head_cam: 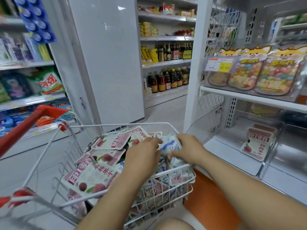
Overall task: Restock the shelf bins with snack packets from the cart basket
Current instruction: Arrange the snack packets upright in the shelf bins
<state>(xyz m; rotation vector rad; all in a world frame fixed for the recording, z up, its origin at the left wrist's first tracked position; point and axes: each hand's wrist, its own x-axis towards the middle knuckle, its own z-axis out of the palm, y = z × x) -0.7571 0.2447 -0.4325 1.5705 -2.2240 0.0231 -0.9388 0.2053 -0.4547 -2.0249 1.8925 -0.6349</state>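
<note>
A blue-and-white snack packet is being gripped by both the left hand and the right hand, fingers curled round it, over the heaped cart basket; loose neighbours are perhaps being snagged — spilling over the rim, short of the shelf bin, is being risked.

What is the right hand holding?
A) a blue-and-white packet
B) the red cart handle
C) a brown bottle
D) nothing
A: the right hand pinches a blue-and-white packet over the basket, thumb under it; the left hand touches it too.
</note>
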